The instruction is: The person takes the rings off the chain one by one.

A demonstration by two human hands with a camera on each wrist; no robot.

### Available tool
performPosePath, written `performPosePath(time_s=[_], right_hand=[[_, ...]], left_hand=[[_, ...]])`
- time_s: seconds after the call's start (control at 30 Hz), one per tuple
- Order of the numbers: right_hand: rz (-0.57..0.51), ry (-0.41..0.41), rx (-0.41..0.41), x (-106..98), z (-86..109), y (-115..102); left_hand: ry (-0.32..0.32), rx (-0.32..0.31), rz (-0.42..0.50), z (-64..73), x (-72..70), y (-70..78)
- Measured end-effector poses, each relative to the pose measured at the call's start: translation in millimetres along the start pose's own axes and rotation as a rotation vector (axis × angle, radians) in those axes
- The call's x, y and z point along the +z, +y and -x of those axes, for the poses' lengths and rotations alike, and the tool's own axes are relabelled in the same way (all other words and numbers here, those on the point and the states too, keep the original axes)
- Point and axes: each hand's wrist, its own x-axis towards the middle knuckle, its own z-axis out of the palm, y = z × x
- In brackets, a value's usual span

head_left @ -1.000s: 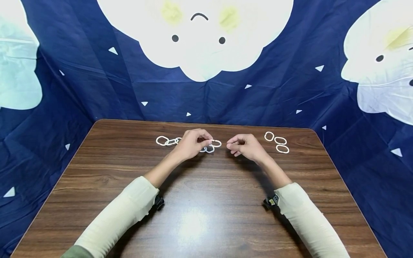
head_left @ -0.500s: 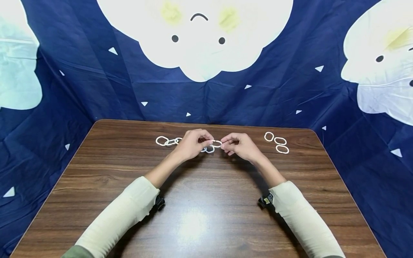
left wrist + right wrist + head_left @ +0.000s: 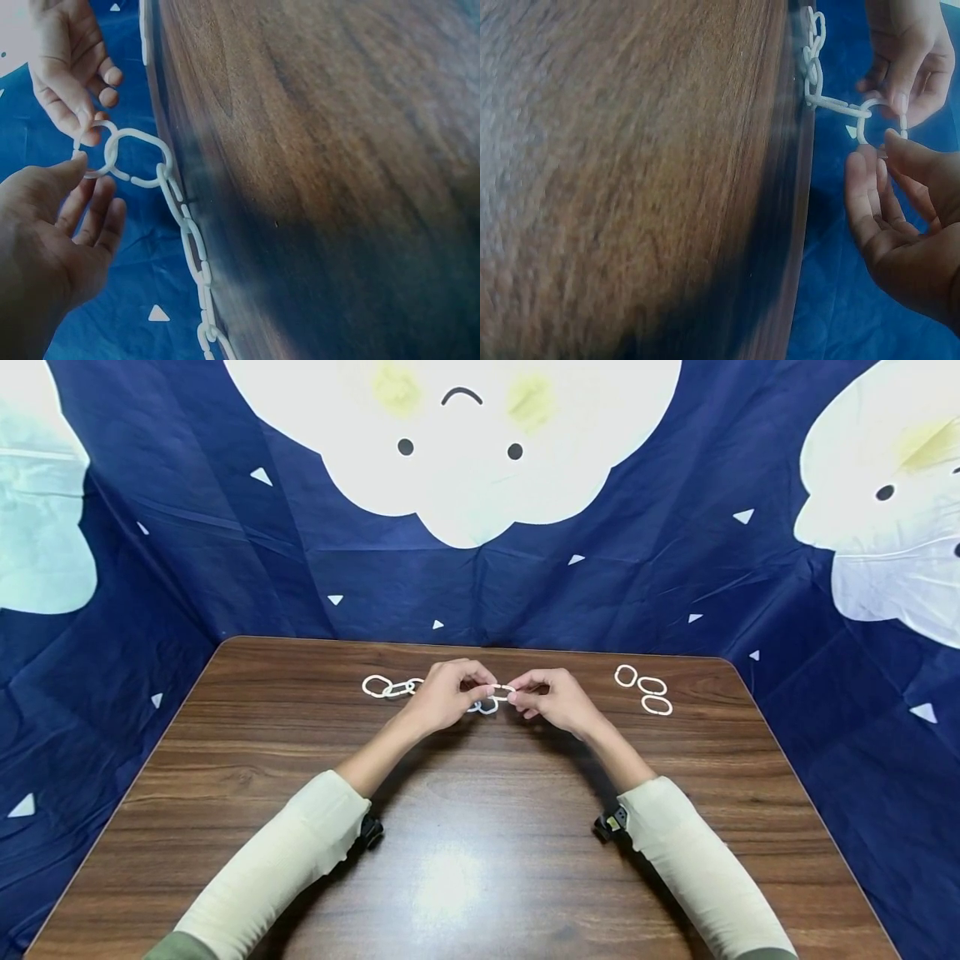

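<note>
Both hands meet at one white oval plastic link [image 3: 861, 133], the end one of a white chain [image 3: 201, 238]. My left hand [image 3: 444, 695] pinches it between thumb and fingers from the left. From the right, my right hand [image 3: 561, 703] pinches its other side with thumb and forefinger. A small gap shows in the link's side, between the two thumbs in the right wrist view. The held link passes through the neighbouring link [image 3: 142, 135], from which the other links trail onto the table. In the head view, my left hand hides the chain's middle part.
Three loose white links, an upper-left link [image 3: 617, 676], a middle link [image 3: 652, 681] and a lower link [image 3: 657, 714], lie right of my right hand on the brown wooden table [image 3: 480, 785]. A blue cloth backdrop [image 3: 480, 593] with white clouds hangs behind the table's far edge.
My right hand has moved left from beside the end link and now grips it. My left hand has stayed in place, and the loose links have not moved.
</note>
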Motion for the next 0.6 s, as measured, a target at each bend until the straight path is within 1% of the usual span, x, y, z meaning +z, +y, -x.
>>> performPosePath(time_s=[0.23,0.37,0.47,0.6], right_hand=[[0.019,0.007,-0.035,0.1,-1.8,-0.9],[0.051,0.022,-0.052,0.3,-0.9,-3.6],[0.072,0.027,-0.046,1.2,0.0,-4.3],[0.069,0.025,-0.038,2.5,0.2,-3.6]], left_hand=[[0.005,0.002,-0.006,-1.7,-0.8,0.3],[0.008,0.003,0.004,-1.1,-1.5,-0.2],[0.008,-0.001,0.013,0.5,-1.4,-1.3],[0.013,0.004,0.016,1.7,-0.9,-2.8]])
